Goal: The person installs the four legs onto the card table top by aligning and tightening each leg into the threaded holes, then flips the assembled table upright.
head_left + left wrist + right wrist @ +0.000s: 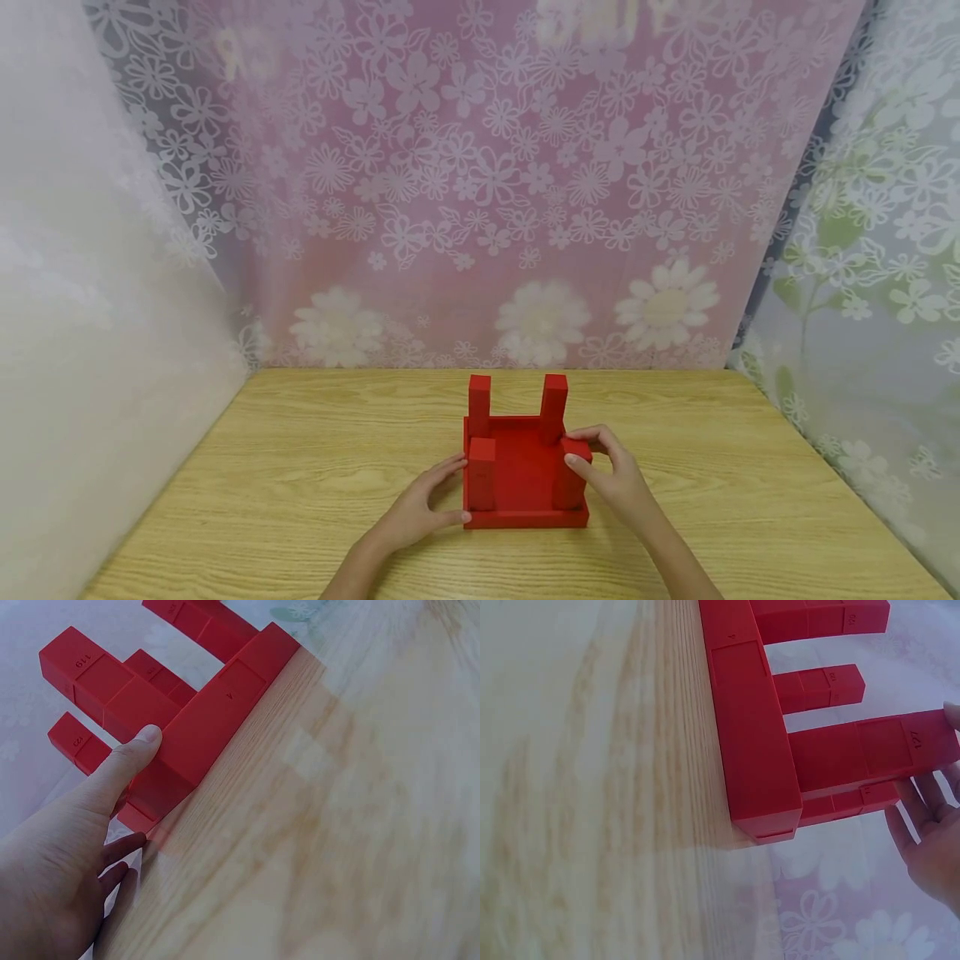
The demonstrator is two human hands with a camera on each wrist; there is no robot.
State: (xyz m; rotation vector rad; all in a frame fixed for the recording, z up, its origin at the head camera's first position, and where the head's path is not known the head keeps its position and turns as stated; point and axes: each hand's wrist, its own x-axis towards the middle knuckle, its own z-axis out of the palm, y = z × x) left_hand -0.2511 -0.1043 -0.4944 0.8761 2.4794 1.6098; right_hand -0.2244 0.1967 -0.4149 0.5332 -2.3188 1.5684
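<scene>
A red square tray-like base (pixel 525 520) with low walls lies on the table, a square red post standing at each corner. My right hand (pixel 615 477) pinches the top of the front right post (pixel 574 490) between thumb and fingers; this post carries the number 127 in the right wrist view. The left hand (pixel 417 508) rests along the base's left side, its thumb at the front left corner and its fingers farther back. Beside it rises the front left post (pixel 482 477), marked 119 in the left wrist view.
Two more red posts, the back left post (pixel 479 407) and the back right post (pixel 553 408), stand at the far side of the base. The wood-grain table (pixel 315 450) ends at a pink floral curtain (pixel 450 208). Pale sheets hang on both sides.
</scene>
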